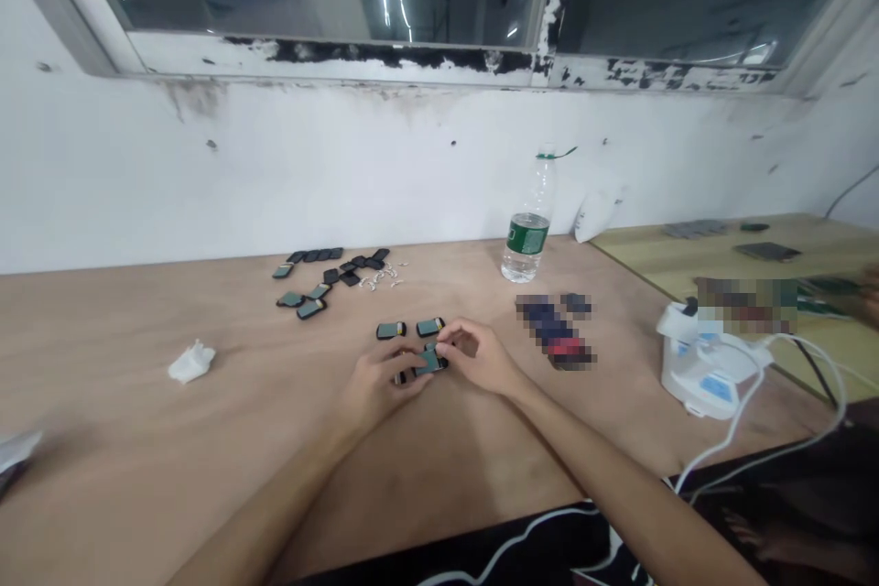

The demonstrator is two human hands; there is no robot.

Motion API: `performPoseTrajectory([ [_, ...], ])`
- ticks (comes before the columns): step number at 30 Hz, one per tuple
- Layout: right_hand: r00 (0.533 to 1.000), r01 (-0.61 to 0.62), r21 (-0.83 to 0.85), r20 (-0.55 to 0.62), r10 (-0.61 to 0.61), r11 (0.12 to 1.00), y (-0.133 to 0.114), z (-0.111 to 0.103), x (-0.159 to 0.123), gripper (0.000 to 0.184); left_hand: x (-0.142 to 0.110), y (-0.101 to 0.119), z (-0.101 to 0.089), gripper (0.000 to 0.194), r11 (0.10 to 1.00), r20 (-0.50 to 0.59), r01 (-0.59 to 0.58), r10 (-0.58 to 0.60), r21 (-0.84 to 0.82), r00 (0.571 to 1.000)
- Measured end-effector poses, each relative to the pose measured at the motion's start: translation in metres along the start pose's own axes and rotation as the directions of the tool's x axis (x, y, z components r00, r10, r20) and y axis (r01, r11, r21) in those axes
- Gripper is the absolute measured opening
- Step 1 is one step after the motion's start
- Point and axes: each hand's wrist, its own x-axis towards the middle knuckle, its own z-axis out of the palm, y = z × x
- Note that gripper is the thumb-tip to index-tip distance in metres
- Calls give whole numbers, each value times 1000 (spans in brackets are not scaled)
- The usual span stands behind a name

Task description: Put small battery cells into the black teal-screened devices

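My left hand [382, 382] and my right hand [481, 354] meet at the middle of the wooden table [137, 476]. Both pinch one small dark rectangular part with a teal face [430, 361], fingers curled round its ends. Just behind it lie two more such parts, one on the left [391, 330] and one on the right [429, 326]. Farther back sits a scattered group of several similar parts [330, 277] beside a few tiny pale metal pieces [383, 276].
A crumpled white tissue [191, 362] lies at the left. A clear water bottle with a green label [529, 229] stands by the wall. At the right are blurred dark items [556, 330], a white device with a cable [707, 366] and a second table [755, 247].
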Motion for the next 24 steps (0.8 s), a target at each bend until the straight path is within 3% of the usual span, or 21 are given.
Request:
performPoseTrajectory([
  [8,991,95,-1,95,-94,995,-7,-1,-1,16,0,-3,-2,4,997,-45,-62,64,46,997],
  [13,973,42,66,226,-56,997,-3,-5,-3,37,2,0,-5,5,998,-67,-53,56,43,996],
  [20,970,179,45,157,-184,983,5,-5,-3,25,4,0,-4,5,997,-106,-81,82,15,991],
  [24,969,182,6,169,-180,983,2,-7,-3,24,4,0,-4,2,995,-116,-96,96,0,989],
])
